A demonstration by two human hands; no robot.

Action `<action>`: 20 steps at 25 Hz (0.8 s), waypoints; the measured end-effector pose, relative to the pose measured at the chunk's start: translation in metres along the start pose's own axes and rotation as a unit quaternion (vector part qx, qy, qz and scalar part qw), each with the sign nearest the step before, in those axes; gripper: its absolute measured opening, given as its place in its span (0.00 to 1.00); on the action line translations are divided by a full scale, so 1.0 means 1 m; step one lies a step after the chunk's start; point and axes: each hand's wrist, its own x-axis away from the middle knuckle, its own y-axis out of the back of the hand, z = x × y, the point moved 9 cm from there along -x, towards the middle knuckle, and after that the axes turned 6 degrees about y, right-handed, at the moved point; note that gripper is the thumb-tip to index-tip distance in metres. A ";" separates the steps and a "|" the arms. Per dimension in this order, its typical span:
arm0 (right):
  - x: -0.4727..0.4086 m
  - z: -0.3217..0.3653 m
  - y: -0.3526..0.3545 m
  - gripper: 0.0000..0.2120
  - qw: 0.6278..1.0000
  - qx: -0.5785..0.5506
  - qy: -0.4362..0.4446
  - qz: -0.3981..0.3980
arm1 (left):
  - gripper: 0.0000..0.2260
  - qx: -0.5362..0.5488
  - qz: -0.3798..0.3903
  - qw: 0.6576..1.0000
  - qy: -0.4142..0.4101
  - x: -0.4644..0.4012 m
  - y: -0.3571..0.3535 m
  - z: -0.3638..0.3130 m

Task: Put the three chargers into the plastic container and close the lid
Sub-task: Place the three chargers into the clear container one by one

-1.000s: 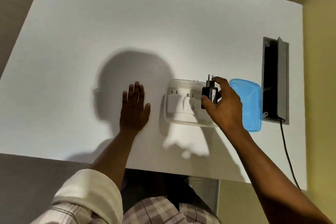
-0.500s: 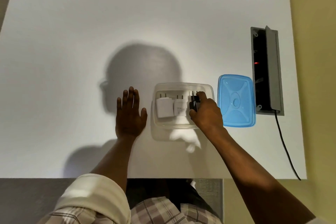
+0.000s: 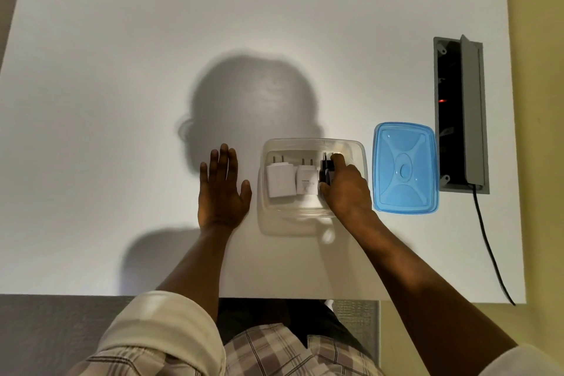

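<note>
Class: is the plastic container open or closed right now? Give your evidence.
Open. The blue lid lies flat on the table beside the plastic container, whose top is uncovered.

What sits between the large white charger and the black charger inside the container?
A smaller white charger, prongs pointing away, between the large white charger and black charger, in the head view.

A white table (image 3: 152, 70) fills most of the view, lit from above and behind so a dark head-and-shoulders shadow (image 3: 253, 107) falls across its middle. Near its right edge a grey socket box (image 3: 471, 119) is set into the top, its flap raised and a small red light inside. A black cable (image 3: 488, 241) runs from it toward the near edge. A yellowish wall (image 3: 540, 101) stands to the right; grey floor (image 3: 55, 330) shows below.
</note>
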 end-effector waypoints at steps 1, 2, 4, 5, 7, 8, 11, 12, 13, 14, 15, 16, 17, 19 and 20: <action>-0.001 0.000 0.000 0.23 1.000 0.002 0.001 -0.001 | 0.34 0.000 -0.002 1.000 0.000 0.000 0.000 0.000; -0.001 0.001 0.001 0.23 1.000 0.004 0.001 -0.002 | 0.34 -0.002 -0.002 1.000 0.001 -0.001 -0.001 0.000; -0.002 0.002 0.001 0.23 1.000 0.007 0.005 -0.001 | 0.34 -0.006 0.002 1.000 0.001 -0.001 -0.002 0.000; -0.003 0.003 0.001 0.23 1.000 0.009 0.007 0.000 | 0.34 -0.006 0.002 1.000 0.001 -0.001 -0.002 0.000; -0.003 0.004 0.001 0.23 1.000 0.013 0.006 0.002 | 0.33 -0.001 0.002 1.000 0.002 -0.001 -0.002 -0.001; -0.002 0.005 0.002 0.22 1.000 0.013 0.004 0.001 | 0.33 -0.001 0.001 1.000 0.001 -0.001 -0.002 -0.001; 0.004 0.007 0.010 0.20 1.000 0.006 0.009 -0.018 | 0.33 -0.005 0.001 1.000 -0.003 0.001 0.000 0.000; 0.007 0.007 0.015 0.19 0.999 0.005 0.014 -0.032 | 0.33 -0.003 0.006 1.000 -0.004 0.000 0.000 0.000; 0.011 0.009 0.022 0.19 0.999 0.007 0.021 -0.047 | 0.33 0.001 0.016 1.000 -0.003 -0.001 0.000 -0.002; 0.017 0.010 0.030 0.19 0.997 0.009 0.034 -0.064 | 0.33 0.002 0.028 1.000 -0.001 0.001 0.002 -0.002; 0.024 0.011 0.040 0.20 0.995 0.010 0.052 -0.086 | 0.33 -0.002 0.039 0.999 0.000 0.002 0.005 -0.003; 0.029 0.011 0.050 0.20 0.992 0.011 0.071 -0.108 | 0.33 -0.010 0.050 0.999 -0.002 0.003 0.009 -0.004; 0.035 0.009 0.059 0.20 0.989 0.011 0.080 -0.121 | 0.33 -0.009 0.065 0.998 -0.005 0.002 0.014 -0.003; 0.041 -0.001 0.075 0.19 0.989 -0.008 0.075 -0.127 | 0.32 0.010 0.083 0.996 -0.022 -0.001 0.028 -0.003; 0.043 -0.007 0.084 0.19 0.988 -0.021 0.074 -0.131 | 0.29 0.023 0.082 0.996 -0.025 -0.004 0.039 -0.004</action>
